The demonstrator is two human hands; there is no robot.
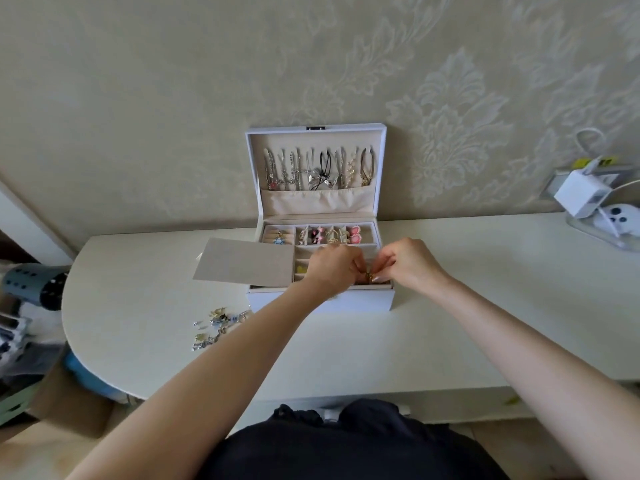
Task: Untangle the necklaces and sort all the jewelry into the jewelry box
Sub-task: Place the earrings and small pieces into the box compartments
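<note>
A white jewelry box (360, 301) stands open against the wall. Several necklaces (317, 168) hang in its raised lid. Earrings and rings (329, 235) fill the top tray's back compartments. My left hand (334, 270) and my right hand (407, 263) meet over the tray's front compartments, both pinching a small gold piece of jewelry (370, 277) between their fingertips. A heap of loose jewelry (216, 327) lies on the table, left of the box.
A beige flap (242, 259) sticks out from the box's left side over the white table (381, 348). A white charger and cables (585, 195) sit at the far right by the wall. Clutter and a cardboard box (69, 400) lie left of the table's rounded edge.
</note>
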